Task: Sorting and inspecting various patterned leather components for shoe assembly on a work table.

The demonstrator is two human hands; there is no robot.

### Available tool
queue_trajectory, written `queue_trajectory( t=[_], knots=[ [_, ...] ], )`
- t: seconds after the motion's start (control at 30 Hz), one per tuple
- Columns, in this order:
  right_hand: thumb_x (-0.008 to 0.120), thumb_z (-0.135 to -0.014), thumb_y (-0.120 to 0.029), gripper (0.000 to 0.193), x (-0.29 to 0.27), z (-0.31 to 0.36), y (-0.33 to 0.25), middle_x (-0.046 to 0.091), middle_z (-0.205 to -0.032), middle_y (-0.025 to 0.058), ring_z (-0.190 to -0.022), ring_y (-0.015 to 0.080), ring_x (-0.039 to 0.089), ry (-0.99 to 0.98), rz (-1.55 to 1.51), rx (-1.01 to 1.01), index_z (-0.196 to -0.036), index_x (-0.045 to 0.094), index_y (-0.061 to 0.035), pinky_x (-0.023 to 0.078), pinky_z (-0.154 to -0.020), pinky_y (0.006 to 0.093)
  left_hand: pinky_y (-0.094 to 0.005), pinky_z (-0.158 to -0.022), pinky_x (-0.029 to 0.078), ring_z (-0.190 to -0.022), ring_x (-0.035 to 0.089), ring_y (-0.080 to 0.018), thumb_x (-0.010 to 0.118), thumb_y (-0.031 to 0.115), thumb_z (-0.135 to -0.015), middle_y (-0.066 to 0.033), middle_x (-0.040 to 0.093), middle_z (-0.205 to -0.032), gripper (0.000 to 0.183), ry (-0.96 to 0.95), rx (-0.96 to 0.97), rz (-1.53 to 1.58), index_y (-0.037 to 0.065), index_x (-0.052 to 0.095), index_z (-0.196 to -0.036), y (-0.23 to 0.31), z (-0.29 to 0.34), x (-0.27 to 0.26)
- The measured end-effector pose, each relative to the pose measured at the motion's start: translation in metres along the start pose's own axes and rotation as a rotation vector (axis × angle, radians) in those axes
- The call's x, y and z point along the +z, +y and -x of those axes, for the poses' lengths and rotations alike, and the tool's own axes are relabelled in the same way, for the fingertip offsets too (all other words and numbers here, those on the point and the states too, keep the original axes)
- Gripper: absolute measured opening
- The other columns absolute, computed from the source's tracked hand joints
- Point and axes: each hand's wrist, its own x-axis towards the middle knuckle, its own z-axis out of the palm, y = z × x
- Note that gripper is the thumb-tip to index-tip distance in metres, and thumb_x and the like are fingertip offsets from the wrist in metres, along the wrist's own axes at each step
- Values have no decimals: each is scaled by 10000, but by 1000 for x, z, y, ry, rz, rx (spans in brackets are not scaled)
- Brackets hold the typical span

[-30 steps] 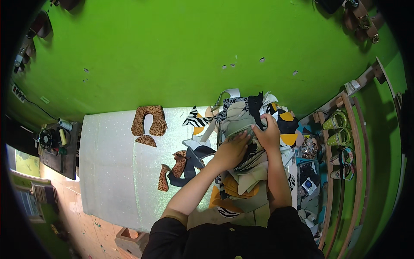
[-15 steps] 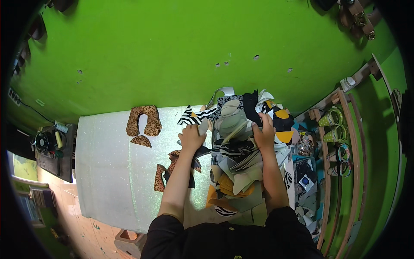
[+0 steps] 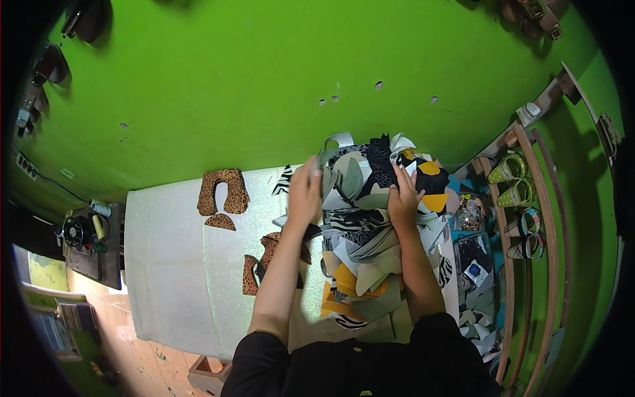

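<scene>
In the head view, a big messy heap of cut scraps point(image 3: 370, 241) on the right part of a worktop point(image 3: 165, 258) with a pale, sparkly top, right between two bare hands. Flat, bendy bits in many layers, with curly edges and pointy corners (a bit like fallen leaves). Near the top, smooth grey-green pieces point(image 3: 352, 178) and a black piece point(image 3: 381, 162) with a jagged edge. In the middle, a wavy zebra piece point(image 3: 354, 221) with black and white stripes. Lower down, a wide beige flap point(image 3: 377, 274) with a bent edge, just beside bright yellow pieces point(image 3: 344, 278).

Left hand point(image 3: 304, 195) up by the top left edge of the heap, a little blurry, with a grey-green strip point(image 3: 328, 157) just by the fingertips. Held or only near? Cannot tell, nor how wide or narrow the fingers. Right hand point(image 3: 403, 204) against the right side of the heap, fingers a bit apart and touching the scraps, close to a flat yellow scrap point(image 3: 434, 202).

Further left, a brown spotted piece point(image 3: 210, 192) in the shape of an upside-down U, flat on the worktop, and just under it a half-moon piece point(image 3: 220, 222) with the same spots. By the left forearm point(image 3: 274, 291), more spotted scraps point(image 3: 251, 276), partly hidden.

Behind, a green wall point(image 3: 225, 86) with small chipped holes. To the right, a wooden rack point(image 3: 541, 264) with long bars, and green dotted sandals point(image 3: 509, 195) with round straps.
</scene>
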Motion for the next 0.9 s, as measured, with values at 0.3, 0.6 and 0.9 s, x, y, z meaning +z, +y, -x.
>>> queue_trajectory(
  t=[0.3, 0.6, 0.9],
  knots=[
    [434, -886, -277, 470, -8, 8, -20, 396, -1391, 217, -1311, 337, 356, -147, -125, -191, -1346, 471, -187, 62, -1060, 615, -298, -1042, 303, -1233, 449, -250, 455, 186, -967, -159, 499, -1324, 443, -674, -13, 152, 22, 391, -1374, -12, -8, 69],
    [489, -878, -163, 459, -6, 7, -32, 359, -1413, 200, -1314, 338, 350, -259, 151, -316, -1335, 438, -169, 119, -1046, 650, -275, -1058, 272, -1277, 384, -175, 452, 157, -963, -123, 409, -1416, 494, -528, -364, 545, -9, 317, -1408, -13, -28, 36],
    [550, -819, -60, 523, -16, -1, -32, 469, -1281, 172, -1239, 290, 453, -431, -469, -387, -1306, 359, -41, 334, -1032, 356, -310, -1049, 289, -1232, 405, -218, 606, 152, -820, -137, 441, -1337, 678, -658, -458, 556, 0, 294, -1403, 0, -25, 44]
  ],
)
